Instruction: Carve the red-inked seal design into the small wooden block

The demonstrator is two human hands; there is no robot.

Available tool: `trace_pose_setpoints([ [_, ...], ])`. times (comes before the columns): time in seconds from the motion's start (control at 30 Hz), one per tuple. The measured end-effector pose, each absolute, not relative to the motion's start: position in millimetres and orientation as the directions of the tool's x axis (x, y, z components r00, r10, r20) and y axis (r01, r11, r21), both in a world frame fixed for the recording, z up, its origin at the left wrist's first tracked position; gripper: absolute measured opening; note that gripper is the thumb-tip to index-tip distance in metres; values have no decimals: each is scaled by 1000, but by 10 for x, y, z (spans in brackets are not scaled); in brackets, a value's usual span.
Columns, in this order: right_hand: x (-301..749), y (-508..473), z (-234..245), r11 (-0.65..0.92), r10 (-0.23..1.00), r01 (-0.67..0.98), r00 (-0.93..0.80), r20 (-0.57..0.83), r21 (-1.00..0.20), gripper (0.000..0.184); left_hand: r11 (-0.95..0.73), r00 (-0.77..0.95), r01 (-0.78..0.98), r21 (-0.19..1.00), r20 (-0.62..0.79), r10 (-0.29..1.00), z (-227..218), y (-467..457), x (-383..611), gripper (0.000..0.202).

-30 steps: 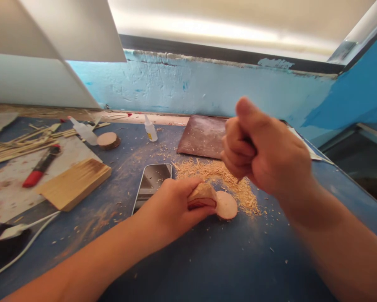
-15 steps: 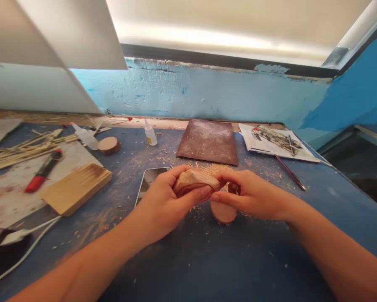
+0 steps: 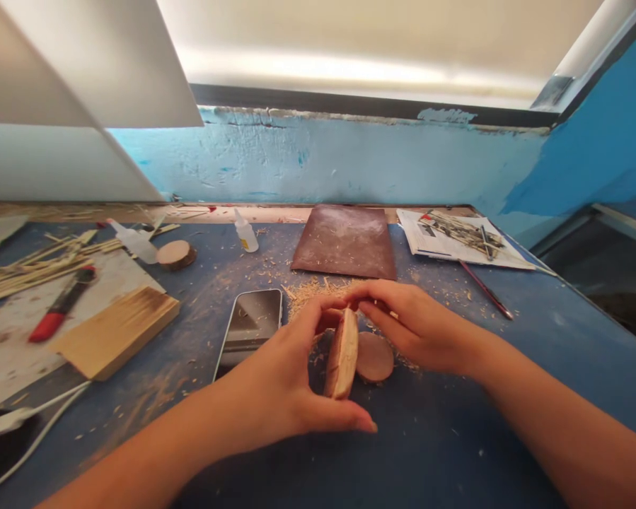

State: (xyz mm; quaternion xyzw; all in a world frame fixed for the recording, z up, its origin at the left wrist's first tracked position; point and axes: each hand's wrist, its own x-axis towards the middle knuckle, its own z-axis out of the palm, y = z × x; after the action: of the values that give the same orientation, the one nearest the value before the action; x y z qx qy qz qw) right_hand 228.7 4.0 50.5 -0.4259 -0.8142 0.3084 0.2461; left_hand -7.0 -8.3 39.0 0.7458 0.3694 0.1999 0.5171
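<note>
My left hand [image 3: 291,382] is closed round a round wooden slice [image 3: 342,353], holding it on edge between thumb and fingers above the blue table [image 3: 402,452]. My right hand [image 3: 413,322] pinches the top edge of the same slice with its fingertips. A second wooden disc [image 3: 375,357] lies flat on the table just right of the held slice, under my right hand. Pale wood shavings [image 3: 310,288] are scattered behind both hands.
A phone [image 3: 250,326] lies face up left of my hands. Behind are brown sandpaper [image 3: 345,242], a glue bottle [image 3: 245,233], papers with a pencil [image 3: 484,288]. On the left are a wooden block [image 3: 117,329], a red knife [image 3: 57,311], sticks [image 3: 36,261], another slice [image 3: 175,253].
My right hand came down from a raised fist to the slice. My left hand lifted the slice off the table and turned it from flat to standing on edge.
</note>
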Motion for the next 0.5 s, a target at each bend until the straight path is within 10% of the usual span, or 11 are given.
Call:
trace_pose_setpoints([
  [0.23, 2414, -24, 625, 415, 904, 589, -178, 390, -693, 33, -316, 510, 469, 825, 40, 860, 369, -69, -33, 94],
  [0.5, 2279, -167, 759, 388, 922, 185, -63, 383, -903, 23, -329, 368, 487, 809, 151, 917, 255, 44, -112, 87],
])
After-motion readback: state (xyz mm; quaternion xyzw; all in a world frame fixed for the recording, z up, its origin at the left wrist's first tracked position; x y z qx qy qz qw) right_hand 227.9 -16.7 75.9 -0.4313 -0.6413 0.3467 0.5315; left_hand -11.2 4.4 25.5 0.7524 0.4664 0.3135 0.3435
